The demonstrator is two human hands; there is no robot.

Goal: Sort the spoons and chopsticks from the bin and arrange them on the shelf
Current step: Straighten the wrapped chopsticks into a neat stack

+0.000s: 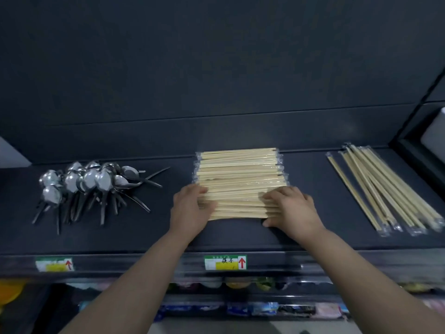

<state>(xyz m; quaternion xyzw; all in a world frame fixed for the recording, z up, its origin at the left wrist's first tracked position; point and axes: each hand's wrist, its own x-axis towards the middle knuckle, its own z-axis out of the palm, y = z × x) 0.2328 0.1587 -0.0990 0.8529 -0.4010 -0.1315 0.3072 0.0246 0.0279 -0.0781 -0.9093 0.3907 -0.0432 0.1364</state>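
Head view: left hand [190, 209] and right hand [292, 209] lay flat, straight fingers [196, 190] on the chopstick pile [240, 172] on the shelf [240, 237], one at each end. Spoons [96, 182] lie left of the fingers.

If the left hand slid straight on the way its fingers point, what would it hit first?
The stack of wrapped chopsticks: the left hand points up and right across it and seems to touch its left end.

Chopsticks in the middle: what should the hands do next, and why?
Probably push the ends of the middle chopstick stack inward to even them: the left hand and right hand rest on its near ends, and wrapper tips look ragged.
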